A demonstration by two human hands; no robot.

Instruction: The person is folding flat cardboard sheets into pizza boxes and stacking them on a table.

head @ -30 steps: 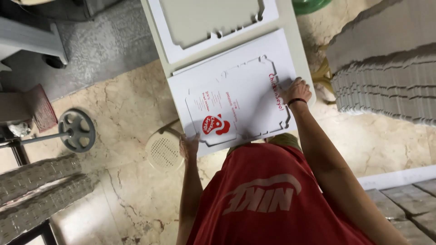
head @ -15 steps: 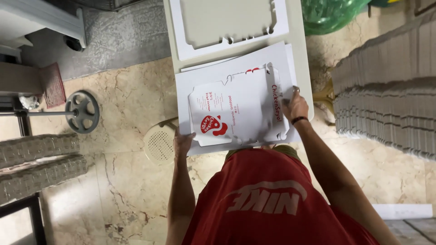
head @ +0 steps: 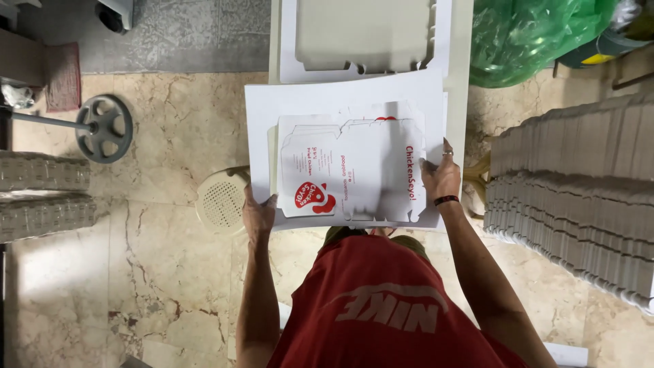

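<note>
- The grip of the left hand [head: 257, 217] is closed on the left edge of the flat box sheet [head: 351, 167], thumb on top.
- The grip of the right hand [head: 441, 178] pinches the right edge of the same sheet.
- The printed white sheet sits in the middle of the frame, on a stack of white sheets [head: 262, 123].
- It looks like a part-way folding step. Next, both hands likely need to bend the flaps up evenly.
- The stack rests on the counter [head: 460, 68], with a cut-out cardboard frame [head: 368, 34] at the top.
- A big pile of flat cardboard [head: 579, 184] fills the right side.
- A green bag [head: 524, 34] is upper right.
- A round stool [head: 221, 201] stands by the left hand, close to the elbow.
</note>
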